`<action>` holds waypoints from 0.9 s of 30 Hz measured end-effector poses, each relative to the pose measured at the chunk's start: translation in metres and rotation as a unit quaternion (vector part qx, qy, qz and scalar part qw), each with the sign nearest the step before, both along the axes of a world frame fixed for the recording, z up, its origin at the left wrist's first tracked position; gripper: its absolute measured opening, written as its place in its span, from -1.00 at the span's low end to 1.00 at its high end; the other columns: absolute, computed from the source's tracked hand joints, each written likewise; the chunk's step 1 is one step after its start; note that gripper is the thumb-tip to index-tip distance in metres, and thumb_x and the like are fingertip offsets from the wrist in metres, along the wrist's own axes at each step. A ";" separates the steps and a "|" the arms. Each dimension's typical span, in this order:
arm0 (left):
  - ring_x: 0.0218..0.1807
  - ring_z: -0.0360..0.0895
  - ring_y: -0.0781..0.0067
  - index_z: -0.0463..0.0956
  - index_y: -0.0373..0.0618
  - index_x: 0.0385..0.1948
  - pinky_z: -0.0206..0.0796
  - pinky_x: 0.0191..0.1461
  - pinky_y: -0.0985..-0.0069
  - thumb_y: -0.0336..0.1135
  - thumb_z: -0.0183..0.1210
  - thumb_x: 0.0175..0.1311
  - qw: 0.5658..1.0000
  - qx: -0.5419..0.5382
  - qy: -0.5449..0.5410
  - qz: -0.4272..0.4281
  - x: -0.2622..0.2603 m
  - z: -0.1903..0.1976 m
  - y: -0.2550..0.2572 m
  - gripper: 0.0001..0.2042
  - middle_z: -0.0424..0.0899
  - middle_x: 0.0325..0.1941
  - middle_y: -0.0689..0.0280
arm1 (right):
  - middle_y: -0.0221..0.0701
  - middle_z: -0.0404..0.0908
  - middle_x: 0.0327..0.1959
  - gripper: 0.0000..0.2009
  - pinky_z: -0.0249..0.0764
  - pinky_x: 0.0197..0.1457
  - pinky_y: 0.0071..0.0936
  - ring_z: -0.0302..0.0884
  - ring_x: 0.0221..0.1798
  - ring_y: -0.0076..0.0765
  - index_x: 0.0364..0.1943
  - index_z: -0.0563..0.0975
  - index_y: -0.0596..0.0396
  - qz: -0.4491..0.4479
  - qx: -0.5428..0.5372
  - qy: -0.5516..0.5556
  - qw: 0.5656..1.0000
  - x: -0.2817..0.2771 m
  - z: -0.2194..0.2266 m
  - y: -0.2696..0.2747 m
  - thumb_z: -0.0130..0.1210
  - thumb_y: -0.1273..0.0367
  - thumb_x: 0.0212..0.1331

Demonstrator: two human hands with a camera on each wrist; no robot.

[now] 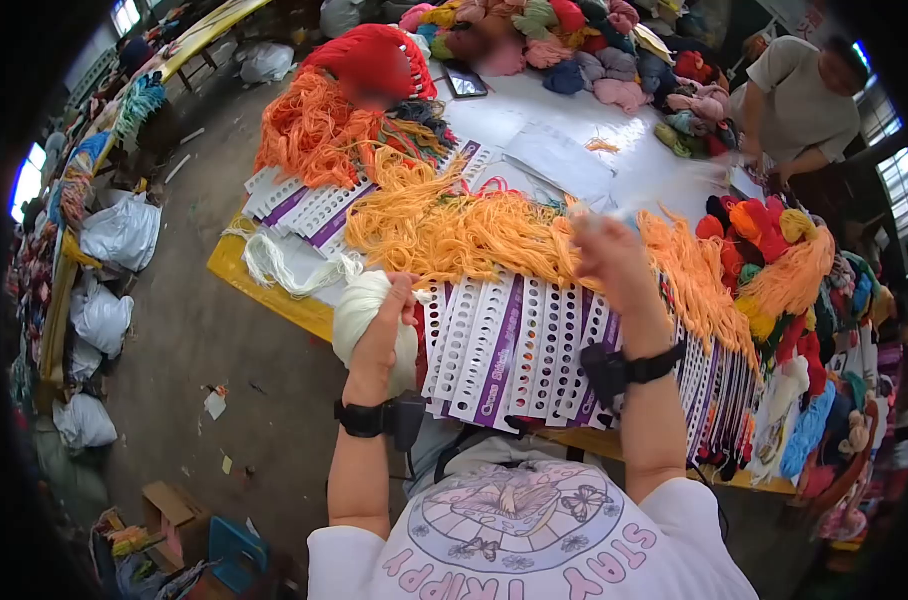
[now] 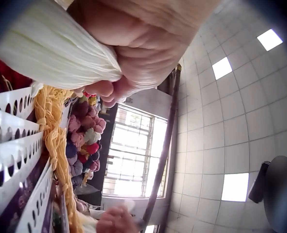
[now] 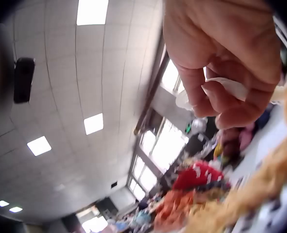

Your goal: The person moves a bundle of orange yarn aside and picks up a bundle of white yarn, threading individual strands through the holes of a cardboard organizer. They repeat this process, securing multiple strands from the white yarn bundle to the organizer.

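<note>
My left hand (image 1: 382, 335) grips a thick cream-white skein of thread (image 1: 359, 300) by the table's front edge. In the left wrist view the skein (image 2: 56, 48) narrows toward the curled fingers. My right hand (image 1: 619, 265) is raised above the orange thread (image 1: 474, 225), fingers curled. It pinches a thin white strip (image 3: 233, 88), whose kind I cannot tell. Beyond that hand, a whitish translucent blur (image 1: 674, 185) stretches to the right. Under both hands lie white and purple thread cards (image 1: 489, 350) with rows of punched holes, partly covered by the orange strands.
Loose white thread (image 1: 279, 262) lies at the table's left corner. Red-orange thread (image 1: 309, 130) and a phone (image 1: 465, 82) are farther back. Colored yarn bundles (image 1: 614, 65) line the far side; more hang at right. Another person (image 1: 799, 95) stands at the far right.
</note>
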State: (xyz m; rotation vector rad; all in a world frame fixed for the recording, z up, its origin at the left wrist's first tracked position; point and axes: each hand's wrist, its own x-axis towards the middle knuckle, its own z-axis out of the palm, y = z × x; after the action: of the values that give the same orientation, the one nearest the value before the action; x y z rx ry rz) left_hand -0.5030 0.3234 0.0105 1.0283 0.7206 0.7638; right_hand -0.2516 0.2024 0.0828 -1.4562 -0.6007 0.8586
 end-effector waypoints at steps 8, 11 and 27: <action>-0.65 0.24 0.78 0.48 -0.06 -0.47 0.07 -0.58 0.79 -0.25 0.08 0.16 0.974 -0.101 0.099 -0.176 0.038 -0.034 0.011 -0.88 0.41 -0.63 0.54 | -0.58 0.40 -0.63 -0.86 0.40 -0.54 -0.72 0.23 -0.66 -0.79 -0.45 0.47 0.11 0.112 -0.061 0.079 0.989 -0.076 -0.040 0.045 0.06 0.33 0.09; -0.65 0.23 0.78 0.47 -0.06 -0.50 0.05 -0.59 0.78 -0.26 0.07 0.17 0.982 -0.089 0.079 -0.146 0.030 -0.026 0.009 -0.87 0.40 -0.64 0.54 | -0.58 0.40 -0.63 -0.85 0.38 -0.54 -0.73 0.25 -0.64 -0.77 -0.46 0.48 0.12 0.109 -0.072 0.074 0.989 -0.081 -0.052 0.051 0.05 0.33 0.09; -0.50 0.33 0.63 0.47 -0.10 -0.28 0.19 -0.44 0.64 -0.06 -0.09 0.26 0.982 -0.007 0.174 -0.071 0.020 -0.064 -0.016 -0.69 0.46 -0.50 0.47 | -0.29 0.50 -0.50 -0.91 0.37 -0.40 -0.24 0.48 -0.43 -0.09 -0.43 0.45 0.05 0.176 -0.090 -0.536 0.821 -0.105 -0.067 0.040 0.02 0.39 -0.04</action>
State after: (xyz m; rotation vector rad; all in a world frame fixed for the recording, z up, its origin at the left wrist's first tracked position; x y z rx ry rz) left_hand -0.4826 0.3071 -0.0532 1.2014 0.9394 0.4583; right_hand -0.3561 0.2426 0.0159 -1.9922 -1.7076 0.2743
